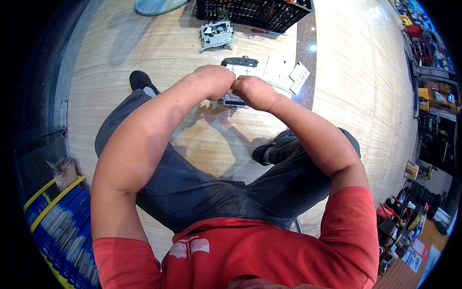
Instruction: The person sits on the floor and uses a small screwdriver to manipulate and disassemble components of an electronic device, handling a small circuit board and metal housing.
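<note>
My left hand (215,81) and my right hand (256,92) meet over a boxy metal electronic unit (236,102), which looks like a car stereo. Its black front panel (240,61) points away from me, and white metal with holes shows between the panel and my hands. Both hands are closed with the knuckles up, and they touch or nearly touch each other. Whatever the fingers grip is hidden beneath them. Right of the unit, flat pale metal plates (278,70) lie on the floor, with a slotted metal piece (299,78) at their edge.
Beyond the unit lies a silver disc-drive mechanism (216,36). A black plastic crate (252,14) stands at the far side, with a red-handled screwdriver (262,31) before it. A round pale stool top (159,5) is far left. Cluttered shelves (428,96) line the right.
</note>
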`<state>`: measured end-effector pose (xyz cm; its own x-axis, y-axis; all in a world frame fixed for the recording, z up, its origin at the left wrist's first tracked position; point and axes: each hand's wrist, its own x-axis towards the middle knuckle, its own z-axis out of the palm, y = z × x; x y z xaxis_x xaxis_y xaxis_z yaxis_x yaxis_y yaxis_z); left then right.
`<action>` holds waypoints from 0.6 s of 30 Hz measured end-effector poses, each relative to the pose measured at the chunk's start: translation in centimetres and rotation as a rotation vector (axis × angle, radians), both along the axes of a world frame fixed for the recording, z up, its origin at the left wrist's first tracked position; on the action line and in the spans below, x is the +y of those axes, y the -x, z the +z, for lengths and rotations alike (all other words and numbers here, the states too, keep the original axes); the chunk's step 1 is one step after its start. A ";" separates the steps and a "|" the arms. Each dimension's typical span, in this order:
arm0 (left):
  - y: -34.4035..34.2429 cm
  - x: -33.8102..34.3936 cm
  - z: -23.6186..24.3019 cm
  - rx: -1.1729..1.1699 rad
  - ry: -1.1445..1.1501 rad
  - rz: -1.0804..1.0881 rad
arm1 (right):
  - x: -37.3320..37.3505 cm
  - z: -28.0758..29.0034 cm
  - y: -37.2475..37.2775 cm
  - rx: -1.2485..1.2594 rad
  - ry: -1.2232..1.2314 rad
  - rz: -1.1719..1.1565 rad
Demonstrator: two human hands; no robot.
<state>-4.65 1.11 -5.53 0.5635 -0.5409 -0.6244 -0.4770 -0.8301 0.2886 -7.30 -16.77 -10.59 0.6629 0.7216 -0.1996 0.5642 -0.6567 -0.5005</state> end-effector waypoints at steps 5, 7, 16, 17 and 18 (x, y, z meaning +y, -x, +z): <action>0.1 -0.1 0.2 -0.006 0.001 0.009 | 0.1 -0.2 0.0 -0.007 0.038 0.012; 0.0 0.0 0.1 -0.005 0.006 0.015 | 0.1 -0.1 0.0 -0.003 0.030 0.011; -0.1 0.0 -0.4 -0.004 0.001 0.009 | 0.3 -0.2 0.3 -0.032 0.040 -0.027; -0.2 0.0 -0.4 -0.005 -0.005 -0.002 | 0.4 -0.1 0.4 -0.060 0.026 -0.040; -0.2 0.0 -0.5 -0.004 -0.005 -0.001 | 0.5 0.0 0.4 -0.060 0.026 -0.040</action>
